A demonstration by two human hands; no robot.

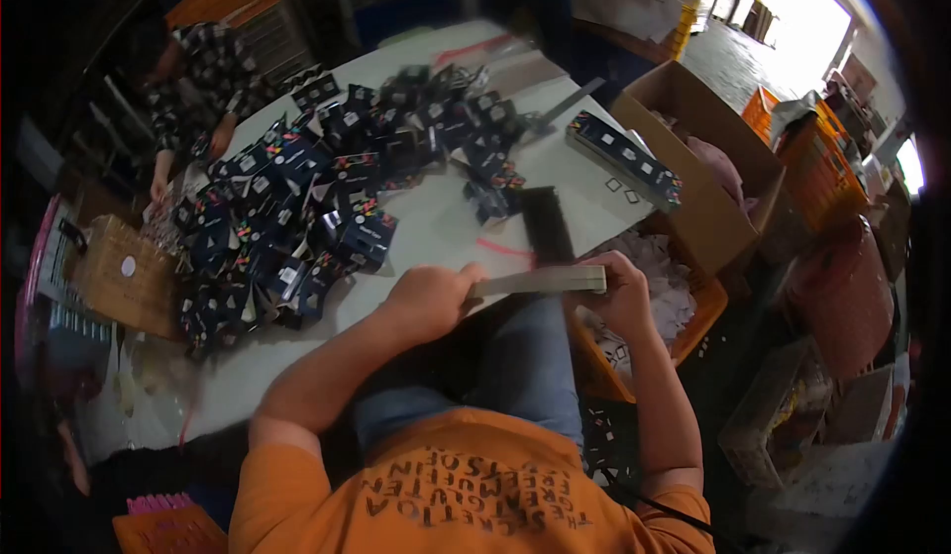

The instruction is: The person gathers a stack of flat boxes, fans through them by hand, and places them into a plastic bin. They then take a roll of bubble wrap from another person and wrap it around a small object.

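Both my hands grip a thin, pale flat slab (540, 280), seen edge-on above my lap at the table's near edge. My left hand (431, 299) is closed round its left end, the thumb along the top. At the other end, the fingers of my right hand (621, 297) are wrapped about the corner. Just beyond the slab lies a dark, flat rectangular object (547, 225) on the white table (584, 198). A large heap of small dark printed boxes (297, 193) covers the table's left and middle.
A long dark box (624, 156) lies at the table's right. Beside the table stand an open cardboard carton (693, 163) and an orange crate (701, 324) of white paper pieces. Another person (203, 89) sits at the far left, one hand near a brown box (129, 267).
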